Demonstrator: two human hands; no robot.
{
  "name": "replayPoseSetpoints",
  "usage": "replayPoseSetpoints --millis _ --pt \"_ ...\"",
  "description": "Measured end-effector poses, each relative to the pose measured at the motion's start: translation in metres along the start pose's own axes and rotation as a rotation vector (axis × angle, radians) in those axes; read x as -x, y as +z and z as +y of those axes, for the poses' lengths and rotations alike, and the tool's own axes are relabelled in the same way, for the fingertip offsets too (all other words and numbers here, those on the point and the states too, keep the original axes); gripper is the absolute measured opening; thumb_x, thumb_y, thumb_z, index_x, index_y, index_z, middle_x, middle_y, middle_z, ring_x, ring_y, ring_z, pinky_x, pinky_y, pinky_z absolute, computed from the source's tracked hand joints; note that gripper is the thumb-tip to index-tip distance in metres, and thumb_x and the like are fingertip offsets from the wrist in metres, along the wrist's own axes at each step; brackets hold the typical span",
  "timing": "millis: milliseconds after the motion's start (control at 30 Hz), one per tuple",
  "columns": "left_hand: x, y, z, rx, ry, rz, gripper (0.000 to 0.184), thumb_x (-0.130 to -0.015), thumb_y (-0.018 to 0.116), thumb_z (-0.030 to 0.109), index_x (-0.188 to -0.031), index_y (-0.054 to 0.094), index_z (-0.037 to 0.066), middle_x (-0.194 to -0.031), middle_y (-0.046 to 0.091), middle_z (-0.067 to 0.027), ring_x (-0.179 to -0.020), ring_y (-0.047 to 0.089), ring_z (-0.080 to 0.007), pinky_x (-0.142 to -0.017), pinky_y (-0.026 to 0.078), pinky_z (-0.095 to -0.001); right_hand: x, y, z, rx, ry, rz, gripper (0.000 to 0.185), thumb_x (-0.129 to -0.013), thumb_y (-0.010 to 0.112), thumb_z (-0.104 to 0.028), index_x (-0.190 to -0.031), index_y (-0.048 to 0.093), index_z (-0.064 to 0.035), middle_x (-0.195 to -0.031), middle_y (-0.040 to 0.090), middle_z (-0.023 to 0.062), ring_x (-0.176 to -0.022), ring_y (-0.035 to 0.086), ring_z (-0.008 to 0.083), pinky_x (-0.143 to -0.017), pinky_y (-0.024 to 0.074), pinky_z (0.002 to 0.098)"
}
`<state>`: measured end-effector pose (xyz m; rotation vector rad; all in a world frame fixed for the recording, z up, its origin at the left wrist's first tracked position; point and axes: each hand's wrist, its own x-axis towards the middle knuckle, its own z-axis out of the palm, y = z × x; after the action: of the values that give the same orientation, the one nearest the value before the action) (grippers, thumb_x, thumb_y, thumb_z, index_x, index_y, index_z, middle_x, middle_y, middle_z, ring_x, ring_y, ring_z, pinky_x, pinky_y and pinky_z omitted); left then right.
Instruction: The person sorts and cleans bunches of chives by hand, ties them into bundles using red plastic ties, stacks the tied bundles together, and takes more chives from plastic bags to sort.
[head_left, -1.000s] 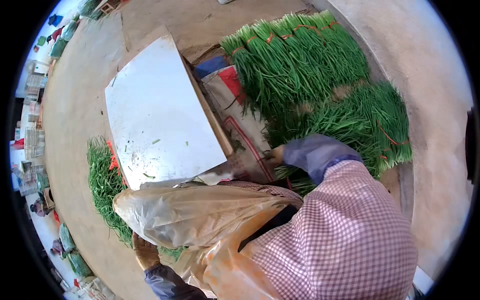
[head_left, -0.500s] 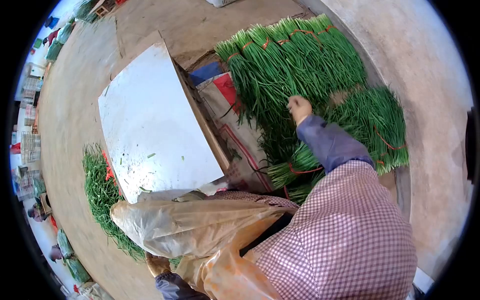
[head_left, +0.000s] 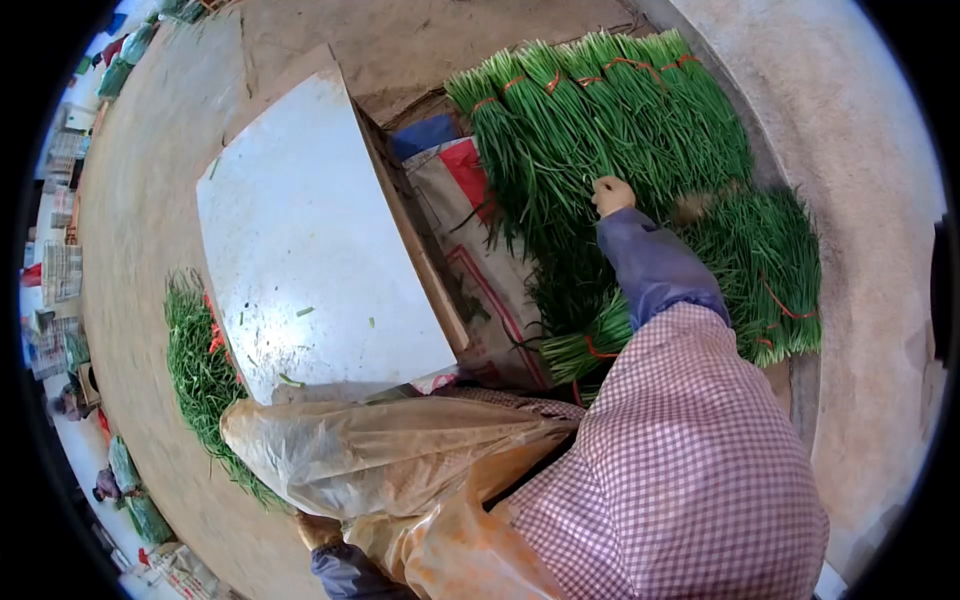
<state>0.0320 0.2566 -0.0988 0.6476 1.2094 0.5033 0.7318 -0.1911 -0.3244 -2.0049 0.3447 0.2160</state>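
Observation:
Over the leafy ends of the large row of tied green chive bundles (head_left: 620, 120) is my right hand (head_left: 612, 195). Its fingers are curled together in a pinch, and anything between them is too small to name. My left hand (head_left: 318, 530) hangs low at the left, beside the yellowish plastic apron (head_left: 400, 450) and below a pile of loose chives (head_left: 200, 370); its fingers are mostly hidden. Another tied chive bundle (head_left: 585, 345) lies close to my right forearm. More bundles (head_left: 770, 260) with red ties lie to its right.
A white board (head_left: 310, 240) with a few green scraps stands in front of me. Woven sacking (head_left: 470, 240) and something blue (head_left: 425, 135) lie between board and bundles. A concrete ledge (head_left: 840, 200) runs along the right. People, crates and green bags are far left.
My right hand has moved slightly up over the chives, with its fingers still curled. The whole view has shifted a little. My left hand stays low by the apron.

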Motion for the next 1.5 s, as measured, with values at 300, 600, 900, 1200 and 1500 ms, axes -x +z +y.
replayPoseSetpoints --millis 300,600,900,1200,1500 --pt "-0.004 0.027 -0.005 0.04 -0.056 0.156 0.044 -0.097 0.047 0.035 -0.132 0.053 0.009 -0.134 0.056 -0.0094 -0.123 0.051 -0.0307 -0.101 0.042 -0.0532 0.027 -0.019 -0.045 0.407 -0.347 -0.222 0.032 -0.093 0.056 -0.018 -0.124 0.06 -0.0075 -0.113 0.065 0.0183 -0.098 0.064 0.0353 -0.084 0.0491 0.0424" --pt "0.007 0.027 -0.011 0.047 0.019 0.073 0.042 -0.095 0.056 0.03 -0.131 0.055 0.009 -0.131 0.057 -0.0089 -0.121 0.052 -0.0304 -0.1 0.044 -0.0506 -0.016 -0.016 -0.014 0.817 -0.347 -0.362 0.022 -0.09 0.06 -0.023 -0.097 0.064 -0.0026 -0.083 0.065 0.0184 -0.072 0.063 0.0324 -0.065 0.0491 0.0446" --pt "-0.004 0.037 -0.017 0.077 -0.036 0.232 0.049 -0.095 0.055 0.033 -0.137 0.049 0.009 -0.134 0.055 -0.011 -0.122 0.052 -0.0326 -0.1 0.044 -0.055 0.056 -0.07 -0.023 0.188 -0.028 -0.471 0.016 -0.092 0.058 -0.016 -0.092 0.065 -0.001 -0.074 0.062 0.0101 -0.061 0.056 0.0191 -0.057 0.0469 0.0356" --pt "-0.004 0.03 -0.041 0.019 -0.025 0.044 0.043 -0.095 0.054 0.028 -0.133 0.05 0.008 -0.117 0.062 -0.0082 -0.102 0.059 -0.0247 -0.082 0.051 -0.0425 0.093 0.021 -0.23 -0.504 -0.382 -0.373 0.018 -0.091 0.058 -0.015 -0.103 0.063 -0.0022 -0.088 0.064 0.0107 -0.083 0.063 0.0229 -0.072 0.051 0.0348" --pt "0.052 0.059 -0.037 0.059 0.202 0.205 0.045 -0.097 0.056 0.025 -0.136 0.046 0.005 -0.123 0.062 -0.0149 -0.103 0.066 -0.0258 -0.088 0.052 -0.0357 0.384 0.212 -0.414 -1.186 -0.203 -1.699 0.034 -0.093 0.059 -0.021 -0.12 0.058 -0.0016 -0.107 0.065 0.0134 -0.103 0.06 0.0249 -0.096 0.048 0.0403"
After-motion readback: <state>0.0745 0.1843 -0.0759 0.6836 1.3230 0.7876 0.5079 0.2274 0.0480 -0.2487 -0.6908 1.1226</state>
